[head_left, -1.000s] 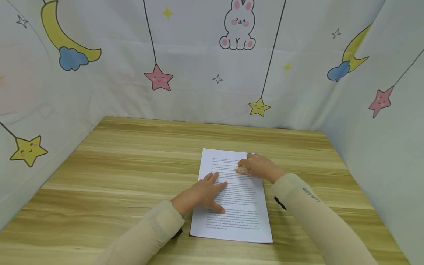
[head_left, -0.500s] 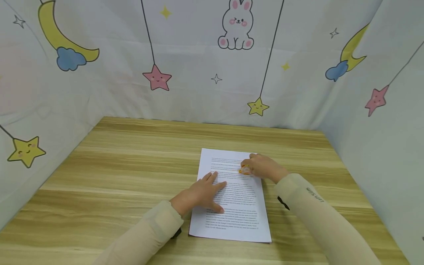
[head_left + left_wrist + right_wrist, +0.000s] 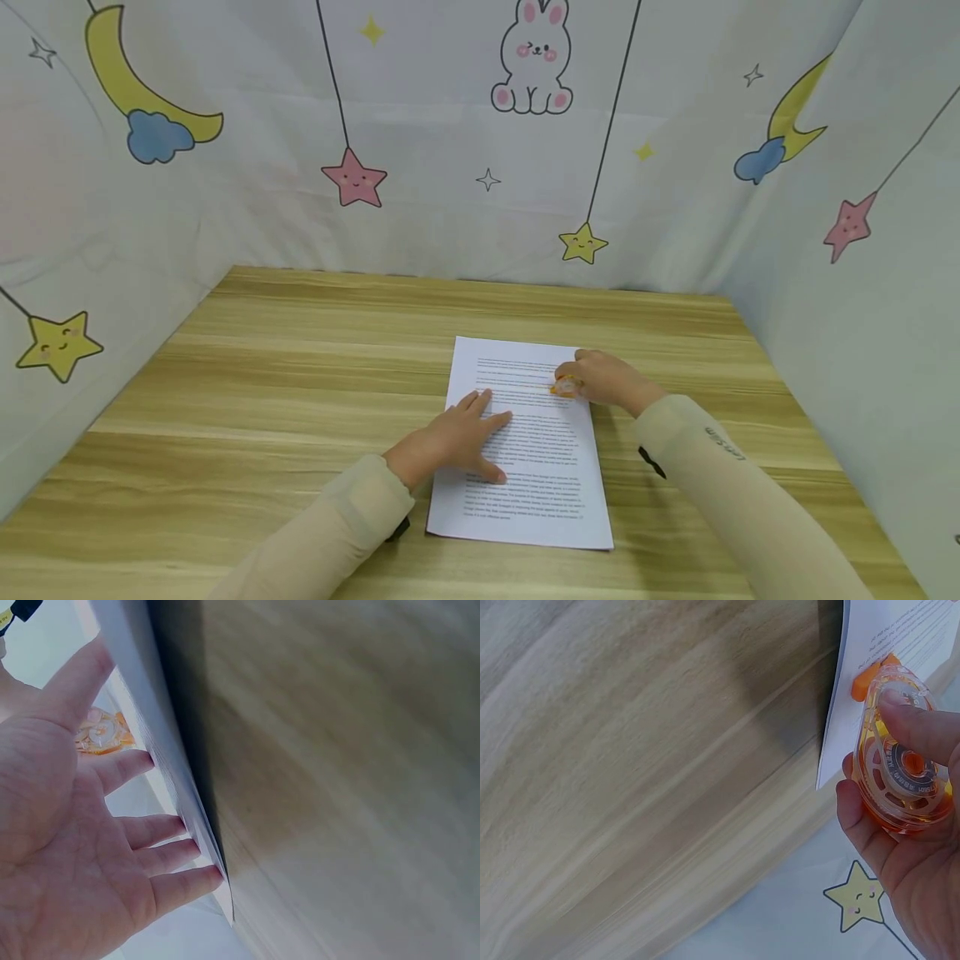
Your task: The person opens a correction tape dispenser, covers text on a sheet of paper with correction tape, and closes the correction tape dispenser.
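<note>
A stack of white printed paper (image 3: 532, 529) lies on the wooden table, long side toward the person. My left hand (image 3: 461, 437) rests on its left half, fingers spread and fairly straight, holding nothing. Near the upper right of the page, my right hand (image 3: 609, 382) grips an orange, see-through correction tape (image 3: 565, 387). In the right wrist view the thumb presses on one flat side of the correction tape (image 3: 913, 780), with the fingers curled behind it. Its orange tip is right at the printed page. From the left wrist view, the correction tape (image 3: 103, 735) shows beyond the left thumb.
White cloth walls (image 3: 420, 233) with printed stars, moons and a rabbit rise behind the table (image 3: 262, 375) and on both sides. Both forearms, in light sleeves, reach in from the front edge. Black bands show at the wrists.
My right hand has slid a short way to the right along the text line with the correction tape. The left hand stays in place on the paper.
</note>
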Tool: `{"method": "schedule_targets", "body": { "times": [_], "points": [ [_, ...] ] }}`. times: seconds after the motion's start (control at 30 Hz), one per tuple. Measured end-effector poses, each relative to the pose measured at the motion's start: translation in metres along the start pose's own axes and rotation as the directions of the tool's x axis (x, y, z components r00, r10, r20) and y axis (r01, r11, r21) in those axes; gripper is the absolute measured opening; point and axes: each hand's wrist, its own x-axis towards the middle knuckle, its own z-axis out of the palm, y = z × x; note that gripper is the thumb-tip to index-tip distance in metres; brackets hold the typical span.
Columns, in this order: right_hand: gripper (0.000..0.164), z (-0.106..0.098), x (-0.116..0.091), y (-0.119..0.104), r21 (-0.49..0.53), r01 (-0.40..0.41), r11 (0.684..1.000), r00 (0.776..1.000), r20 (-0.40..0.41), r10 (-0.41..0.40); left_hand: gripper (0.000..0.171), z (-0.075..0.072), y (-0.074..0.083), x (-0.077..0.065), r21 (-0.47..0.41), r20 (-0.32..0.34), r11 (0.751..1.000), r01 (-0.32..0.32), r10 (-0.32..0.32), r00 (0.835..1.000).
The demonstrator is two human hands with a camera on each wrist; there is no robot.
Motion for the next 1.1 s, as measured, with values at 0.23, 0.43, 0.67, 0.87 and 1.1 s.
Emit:
{"method": "schedule_targets", "body": {
  "times": [0.23, 0.43, 0.67, 0.87, 1.1],
  "points": [
    [0.03, 0.001, -0.004, 0.006, 0.005, -0.034, 0.999, 0.999, 0.027, 0.033, 0.089, 0.001, 0.0, 0.001, -0.004, 0.001, 1.0, 0.009, -0.009, 1.0],
    [0.03, 0.002, -0.007, 0.009, 0.012, -0.035, 0.999, 0.999, 0.018, 0.035, 0.089, 0.002, -0.001, 0.002, -0.012, -0.006, 1.0, 0.008, -0.008, 1.0],
    [0.032, 0.002, -0.011, 0.012, 0.012, -0.029, 1.0, 1.0, -0.007, 0.029, 0.089, 0.001, 0.0, 0.001, -0.012, -0.008, 1.0, 0.006, -0.006, 1.0],
    [0.032, 0.003, -0.014, 0.015, 0.005, -0.004, 1.0, 1.0, -0.022, 0.004, 0.089, 0.002, 0.001, 0.001, -0.021, -0.009, 1.0, 0.004, -0.004, 1.0],
    [0.031, 0.003, -0.015, 0.017, 0.002, 0.011, 1.0, 0.999, -0.031, -0.011, 0.087, -0.002, 0.003, -0.002, -0.034, 0.0, 0.999, 0.012, -0.013, 1.0]
  ]
}}
